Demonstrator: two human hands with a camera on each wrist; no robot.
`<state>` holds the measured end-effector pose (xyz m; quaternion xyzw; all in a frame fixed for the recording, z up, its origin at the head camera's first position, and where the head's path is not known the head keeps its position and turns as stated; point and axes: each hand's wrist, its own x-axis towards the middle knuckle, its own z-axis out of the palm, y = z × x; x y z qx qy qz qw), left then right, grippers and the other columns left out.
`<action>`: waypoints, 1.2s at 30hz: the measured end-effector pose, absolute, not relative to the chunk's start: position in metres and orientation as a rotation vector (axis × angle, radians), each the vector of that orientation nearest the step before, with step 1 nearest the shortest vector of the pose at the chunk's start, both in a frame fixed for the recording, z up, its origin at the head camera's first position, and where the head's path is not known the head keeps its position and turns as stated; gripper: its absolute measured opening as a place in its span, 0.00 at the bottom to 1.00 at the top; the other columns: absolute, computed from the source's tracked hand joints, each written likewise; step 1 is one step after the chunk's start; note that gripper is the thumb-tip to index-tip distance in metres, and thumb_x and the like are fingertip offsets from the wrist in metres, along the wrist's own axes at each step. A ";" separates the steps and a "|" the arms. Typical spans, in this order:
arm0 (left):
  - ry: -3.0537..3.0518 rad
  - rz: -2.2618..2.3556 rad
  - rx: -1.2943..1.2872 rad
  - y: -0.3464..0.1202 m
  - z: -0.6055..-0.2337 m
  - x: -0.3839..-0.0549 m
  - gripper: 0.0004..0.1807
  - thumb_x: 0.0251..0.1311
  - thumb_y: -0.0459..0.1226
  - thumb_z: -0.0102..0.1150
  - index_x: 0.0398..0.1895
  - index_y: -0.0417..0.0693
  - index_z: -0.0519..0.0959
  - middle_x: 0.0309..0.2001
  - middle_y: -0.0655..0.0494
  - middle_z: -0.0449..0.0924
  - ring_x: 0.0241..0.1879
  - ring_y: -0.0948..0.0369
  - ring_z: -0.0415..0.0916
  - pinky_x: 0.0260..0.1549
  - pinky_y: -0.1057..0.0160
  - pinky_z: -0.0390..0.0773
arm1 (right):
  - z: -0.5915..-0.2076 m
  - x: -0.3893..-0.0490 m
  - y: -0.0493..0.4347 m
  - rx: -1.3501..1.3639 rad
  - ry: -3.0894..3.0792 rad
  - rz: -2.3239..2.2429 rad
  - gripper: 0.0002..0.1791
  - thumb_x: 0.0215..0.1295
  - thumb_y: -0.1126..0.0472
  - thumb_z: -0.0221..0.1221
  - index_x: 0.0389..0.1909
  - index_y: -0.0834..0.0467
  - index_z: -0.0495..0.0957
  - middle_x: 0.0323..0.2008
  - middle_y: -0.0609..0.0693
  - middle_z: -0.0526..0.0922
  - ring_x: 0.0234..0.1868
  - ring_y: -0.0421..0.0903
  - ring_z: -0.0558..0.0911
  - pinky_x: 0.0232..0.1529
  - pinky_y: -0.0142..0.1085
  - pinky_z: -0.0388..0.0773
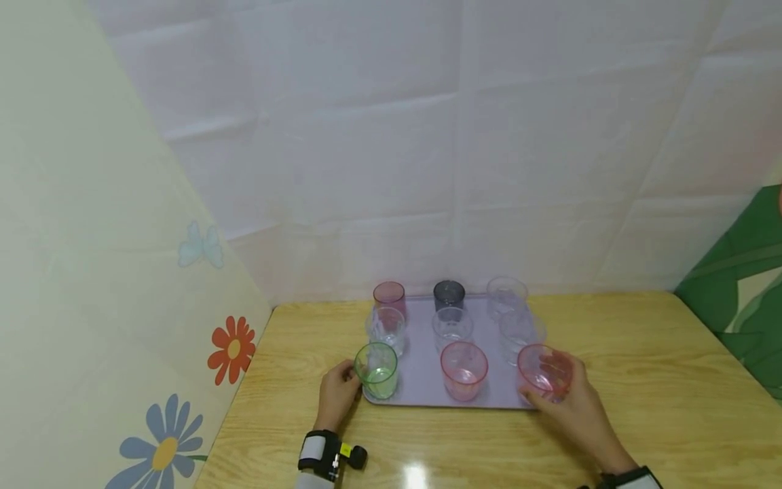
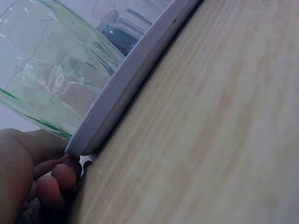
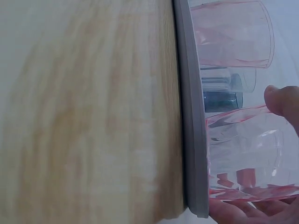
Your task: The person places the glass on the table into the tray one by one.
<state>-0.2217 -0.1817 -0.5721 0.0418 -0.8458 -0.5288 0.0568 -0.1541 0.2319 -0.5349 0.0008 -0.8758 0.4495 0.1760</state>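
My left hand (image 1: 339,390) grips the front left corner of a pale purple tray (image 1: 418,380); in the left wrist view, curled fingers (image 2: 63,177) sit at and under its rim. Right beside that hand, a green-tinted cup (image 1: 377,373) stands upright on the corner. My right hand (image 1: 571,404) holds a pink-red cup (image 1: 540,373) at the front right corner, with the thumb (image 3: 280,100) on one side and fingers round the other. The base of that cup is at the tray surface. Between the two, another pink cup (image 1: 464,373) stands at the front edge.
Behind them on the tray stand clear cups (image 1: 452,329) in the middle row. At the back are a dark red cup (image 1: 389,295), a dark grey cup (image 1: 449,295) and a clear cup (image 1: 507,295). A wooden table (image 1: 489,448) lies beneath, with a white sheet (image 1: 379,170) hanging behind.
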 end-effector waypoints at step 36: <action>-2.560 -1.635 0.114 -0.182 -0.572 -0.223 0.04 0.63 0.39 0.61 0.36 0.50 0.83 0.22 0.57 0.75 0.17 0.63 0.73 0.15 0.66 0.74 | -0.529 -0.140 0.236 -0.054 -2.587 1.412 0.62 0.53 0.53 0.73 0.76 0.62 0.37 0.67 0.76 0.58 0.67 0.67 0.65 0.64 0.40 0.72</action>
